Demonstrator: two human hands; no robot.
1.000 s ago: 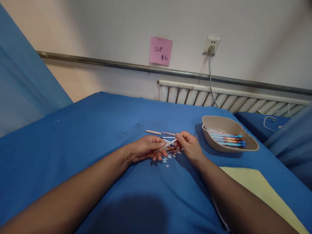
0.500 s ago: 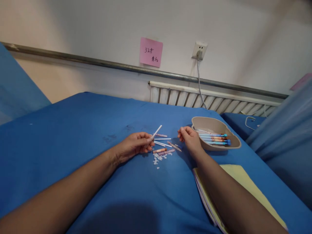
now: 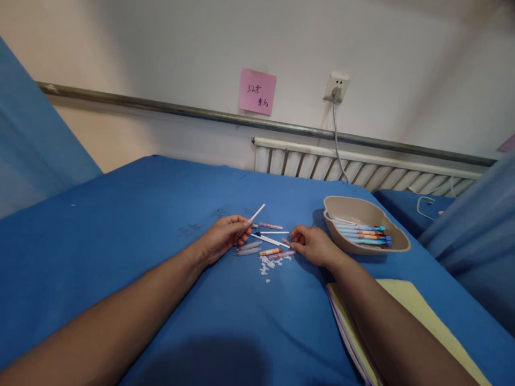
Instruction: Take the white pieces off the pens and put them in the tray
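The left hand pinches a white stick, which slants up and rightward past its fingertips. The right hand bends its fingers close to the white rods; whether they grasp anything cannot be told. Between the two grips lie the rods and an orange barrel, with white bits on their near side. Blue cloth spreads wide left of the left grip; its far edge runs well beyond both. A tan tray hems the right grip on its right.
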